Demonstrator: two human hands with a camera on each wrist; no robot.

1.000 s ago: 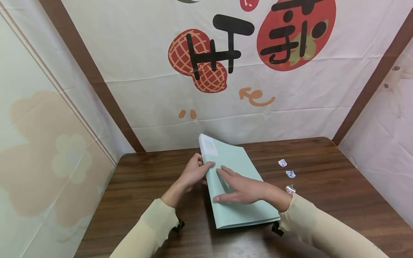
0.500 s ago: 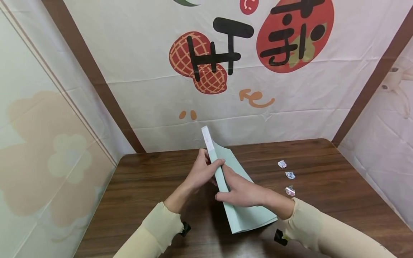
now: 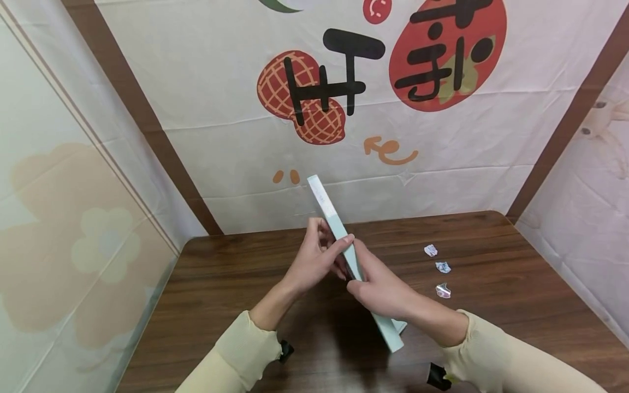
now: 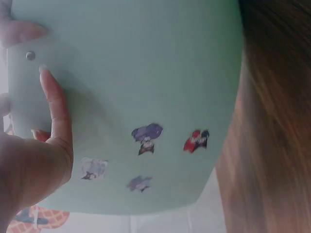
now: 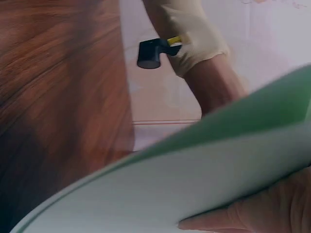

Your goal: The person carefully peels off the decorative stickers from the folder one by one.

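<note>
A mint-green file folder (image 3: 324, 199) stands on edge over the table, its narrow spine turned up and a white label near the far end. My left hand (image 3: 312, 262) grips it from the left, thumb across the spine and fingers against the cover. From the right, my right hand (image 3: 380, 284) grips the folder nearer to me, thumb over the spine; its other fingers are largely hidden behind the folder. Several small cartoon stickers (image 4: 146, 138) and a round metal rivet (image 4: 30, 56) show on the cover in the left wrist view. In the right wrist view, the covers spread slightly apart.
Three small crumpled scraps, a far one (image 3: 431, 250), a middle one (image 3: 443, 267) and a shiny near one (image 3: 443, 290), lie right of the folder on the brown wooden table (image 3: 221, 284). A printed cloth (image 3: 236, 158) hangs behind the table's far edge.
The folder has gone from lying nearly flat to standing on edge, spine up. My right hand, earlier spread flat on its cover, now grips it; the left hand has moved slightly right.
</note>
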